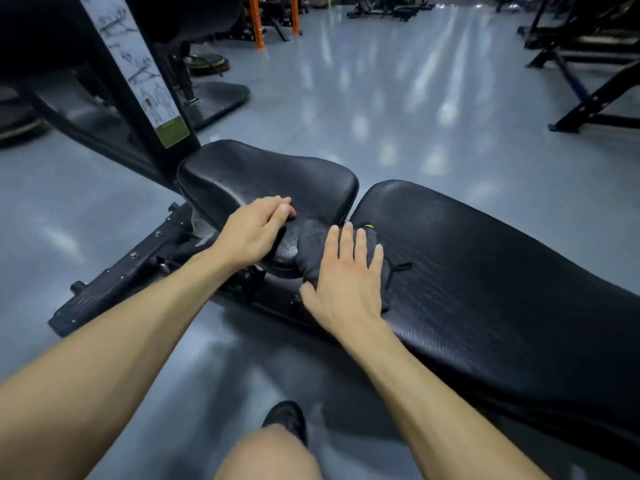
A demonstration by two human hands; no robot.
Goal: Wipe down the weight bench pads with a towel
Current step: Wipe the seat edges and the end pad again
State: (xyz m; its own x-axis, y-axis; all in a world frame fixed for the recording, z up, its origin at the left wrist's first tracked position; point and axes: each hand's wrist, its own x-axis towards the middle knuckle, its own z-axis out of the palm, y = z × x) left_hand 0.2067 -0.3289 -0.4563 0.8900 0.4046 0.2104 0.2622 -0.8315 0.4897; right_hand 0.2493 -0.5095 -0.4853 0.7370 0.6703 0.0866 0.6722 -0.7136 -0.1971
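A black weight bench lies across the view. Its small seat pad [270,178] is at the centre and its long back pad [502,278] runs to the right. A dark grey towel [311,244] with a small yellow tag lies over the gap between the two pads at their near edge. My right hand [346,282] presses flat on the towel with its fingers spread. My left hand [256,230] grips the near edge of the seat pad, fingers curled over it, just left of the towel.
The bench's black steel frame and foot bar [114,285] stretch to the lower left over a glossy grey floor [398,98]. A machine upright with an instruction sticker [138,74] rises at upper left. Other racks [588,81] stand at right. My knee and shoe [284,431] are below.
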